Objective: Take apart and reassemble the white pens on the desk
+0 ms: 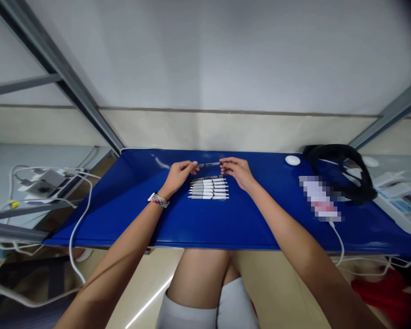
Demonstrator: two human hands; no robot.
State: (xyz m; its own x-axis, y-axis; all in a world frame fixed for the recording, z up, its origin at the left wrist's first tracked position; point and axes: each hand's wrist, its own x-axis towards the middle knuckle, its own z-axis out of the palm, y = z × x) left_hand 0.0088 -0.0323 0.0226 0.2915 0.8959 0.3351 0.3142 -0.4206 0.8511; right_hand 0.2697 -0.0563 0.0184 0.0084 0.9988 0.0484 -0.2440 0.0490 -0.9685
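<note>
A dark, slim pen (208,164) is stretched level between my two hands, just beyond a row of pens. Its left end is pinched by my left hand (183,174), which has a colourful band on the wrist. Fingers of my right hand (238,171) close on the other end. Below the held pen, several white and grey pens (208,189) lie side by side on the blue tabletop (192,224), with darker ones at the far side of the row.
To the right are a white oval object (292,160), a black strap-like headband (363,192) and a blurred-out phone-like item (320,198) with a white cable (339,237). At left, a power strip with plugs (43,185) and white cables sits beyond the table edge. Metal frame bars (85,100) flank the table.
</note>
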